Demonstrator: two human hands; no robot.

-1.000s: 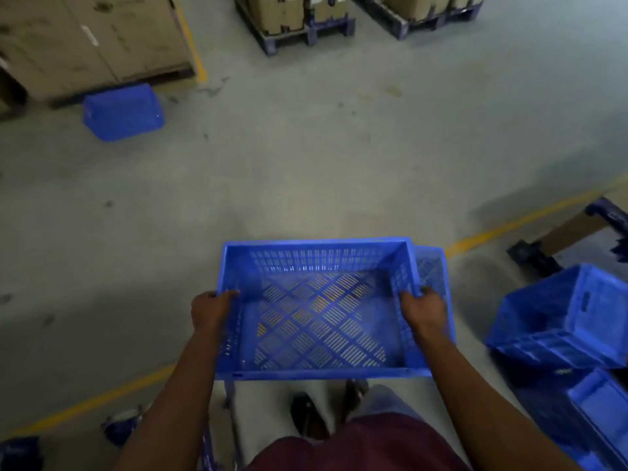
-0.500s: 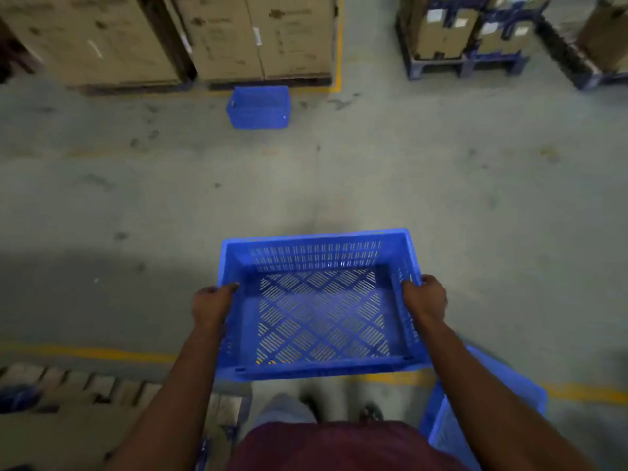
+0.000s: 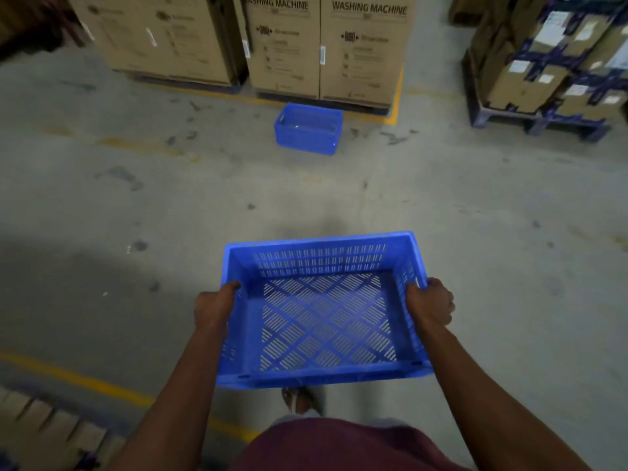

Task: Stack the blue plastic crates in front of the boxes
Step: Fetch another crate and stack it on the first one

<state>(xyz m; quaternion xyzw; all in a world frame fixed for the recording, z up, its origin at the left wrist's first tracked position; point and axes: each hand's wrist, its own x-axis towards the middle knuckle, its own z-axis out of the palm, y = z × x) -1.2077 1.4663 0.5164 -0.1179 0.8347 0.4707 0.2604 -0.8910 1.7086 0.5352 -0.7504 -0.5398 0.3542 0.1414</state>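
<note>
The left hand [image 3: 212, 305] and right hand [image 3: 431, 305] are gripping the side rims of an empty blue crate [image 3: 323, 311], fingers curled over the edges, carrying it above the floor [image 3: 136, 215]. Judged light and rigid, best held at mid-rim. A second crate [image 3: 308, 132] is sitting before the boxes [image 3: 326, 45].

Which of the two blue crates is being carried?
The near slotted crate, gripped at its sides by the left hand and right hand. The other crate sits on the floor by the washing machine boxes.

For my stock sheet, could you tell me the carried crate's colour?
Bright blue, with a slotted floor: the carried crate, head view.
</note>
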